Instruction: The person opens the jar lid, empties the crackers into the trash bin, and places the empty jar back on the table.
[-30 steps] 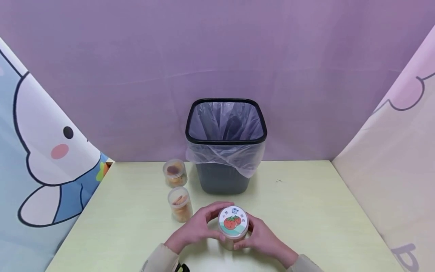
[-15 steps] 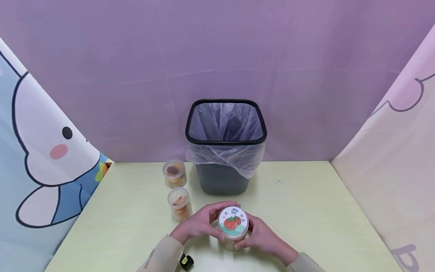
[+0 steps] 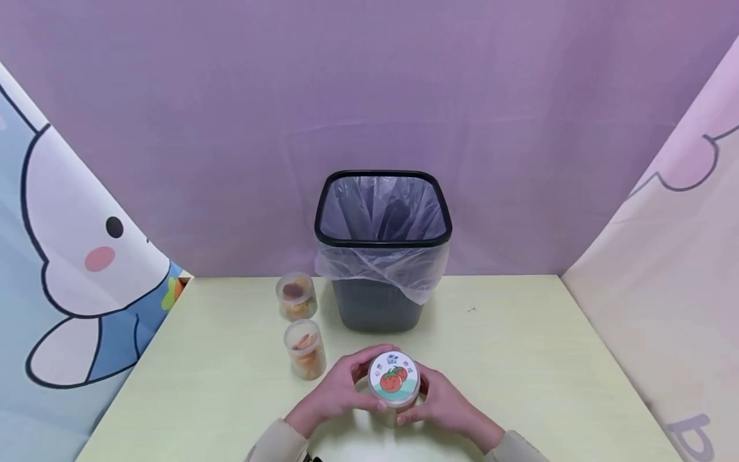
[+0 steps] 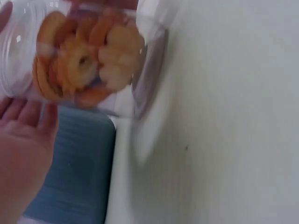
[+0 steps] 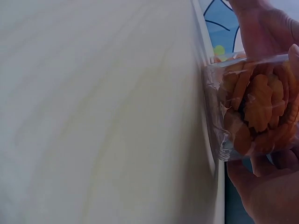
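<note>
A clear jar [image 4: 117, 51] of small biscuits stands near the front of the table, tilted across both wrist views by the camera angle. Its round lid [image 3: 394, 380] carries a tomato picture. My left hand [image 3: 337, 388] grips the jar's upper left side, thumb in front and fingers behind. From the right, my right hand [image 3: 444, 401] holds the jar lower down, with its thumb at the front. Through the jar wall, biscuits [image 5: 259, 102] show in the right wrist view. The far fingers are partly hidden behind the lid.
Left of the hands stand a lidless-looking jar of orange sticks [image 3: 307, 359] and, farther back, a shorter jar [image 3: 297, 305] with brown pieces. A grey bin [image 3: 378, 308] with a clear liner is behind my hands. Printed cloth [image 3: 98, 269] borders the table.
The tomato picture on the lid has turned slightly counterclockwise. My left wrist shifted forward and then back. Both hands have stayed on the jar.
</note>
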